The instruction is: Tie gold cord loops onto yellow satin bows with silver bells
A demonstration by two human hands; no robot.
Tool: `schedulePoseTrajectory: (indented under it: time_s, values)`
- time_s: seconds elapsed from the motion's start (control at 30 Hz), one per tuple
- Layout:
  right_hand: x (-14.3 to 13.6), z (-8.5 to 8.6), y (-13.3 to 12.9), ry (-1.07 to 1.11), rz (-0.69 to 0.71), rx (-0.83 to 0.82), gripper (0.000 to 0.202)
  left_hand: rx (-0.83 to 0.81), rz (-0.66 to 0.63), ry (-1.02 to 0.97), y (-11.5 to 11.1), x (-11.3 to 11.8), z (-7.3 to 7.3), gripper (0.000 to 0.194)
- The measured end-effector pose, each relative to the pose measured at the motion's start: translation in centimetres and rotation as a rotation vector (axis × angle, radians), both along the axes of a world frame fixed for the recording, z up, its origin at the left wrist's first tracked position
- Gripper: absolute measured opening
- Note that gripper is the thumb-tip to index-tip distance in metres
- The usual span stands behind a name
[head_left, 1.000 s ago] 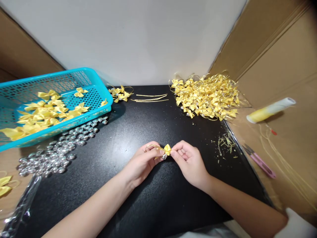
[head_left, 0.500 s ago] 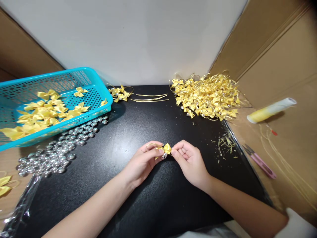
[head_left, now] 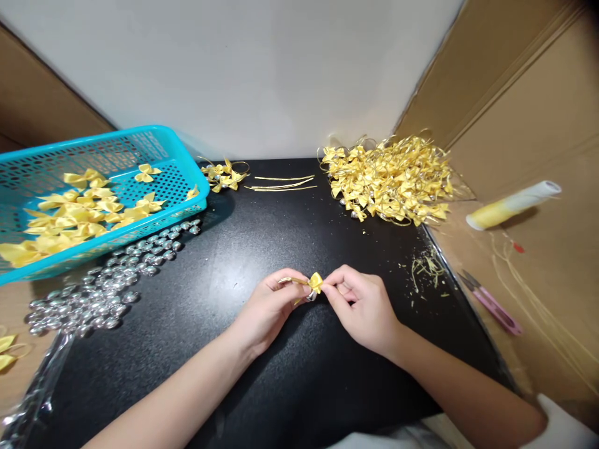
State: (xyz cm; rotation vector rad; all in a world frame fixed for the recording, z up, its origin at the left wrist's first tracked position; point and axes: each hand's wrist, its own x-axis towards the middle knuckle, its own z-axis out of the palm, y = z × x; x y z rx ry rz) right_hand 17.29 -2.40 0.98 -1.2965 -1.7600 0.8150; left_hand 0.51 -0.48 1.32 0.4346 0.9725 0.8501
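Note:
Over the middle of the black table (head_left: pixel 262 374), a small yellow ribbon bow (head_left: pixel 316 282) is held between my two hands. My left hand (head_left: pixel 274 305) pinches it from the left, with a loop of gold cord (head_left: pixel 292 280) sticking out over the fingers. A silver bell-like bead (head_left: pixel 312 295) shows just under the bow, partly hidden by the fingers. My right hand (head_left: pixel 360 302) is closed, its thumb and forefinger pinching the right edge of the bow.
A turquoise basket (head_left: pixel 185 156) with yellow bows stands left, silver beads (head_left: pixel 107 290) before it. Finished-looking bows with cords (head_left: pixel 388 181) are heaped back right, gold cord pieces (head_left: pixel 283 184) back centre. Pink-handled snips (head_left: pixel 496 308), cord scraps (head_left: pixel 428 268) and a yellow-white roll (head_left: pixel 512 206) lie right.
Both hands stay at the same spot, still pinching the bow. The bow has turned slightly between the fingers, and the view has shifted a little.

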Motion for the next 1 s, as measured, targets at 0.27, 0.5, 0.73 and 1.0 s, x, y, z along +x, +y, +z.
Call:
schedulePoseTrajectory:
  time_s: [0.27,0.5,0.73,1.0]
  values:
    - [0.0,-0.1,0.0,0.02,0.026,-0.029,0.015,0.009,-0.011,-0.008,0.1,0.1,0.0,0.018]
    - [-0.8,-0.5,-0.1,0.113,-0.052,-0.103,0.016,0.003,-0.005,0.003,0.1,0.0,0.1,0.024]
    - [-1.2,-0.6,-0.3,0.179,-0.086,-0.18,0.019,-0.002,0.001,-0.005,0.1,0.0,0.0,0.025]
    - [-1.1,-0.7,-0.1,0.265,-0.098,-0.302,0.021,-0.007,-0.019,-0.001,0.1,-0.2,-0.1,0.027]
